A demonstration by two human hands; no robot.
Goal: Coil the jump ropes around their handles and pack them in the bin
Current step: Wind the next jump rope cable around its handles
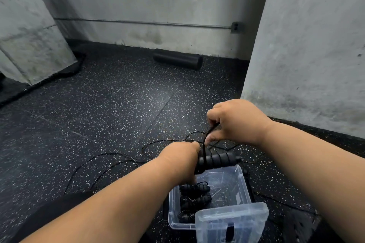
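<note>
Clamping the handles (217,161), left grip (180,156); right grip (235,122) pinching rope (210,131).

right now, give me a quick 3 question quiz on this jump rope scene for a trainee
1. True or false: the left hand grips the black ribbed foam handles held above the clear plastic bin.
2. What does the right hand pinch? A) the thin black rope B) the clear plastic lid C) the black foam roller
3. Fill in: coiled black rope bundles already lie in the ____ side of the bin.

Key: 1 true; 2 A; 3 left
</note>
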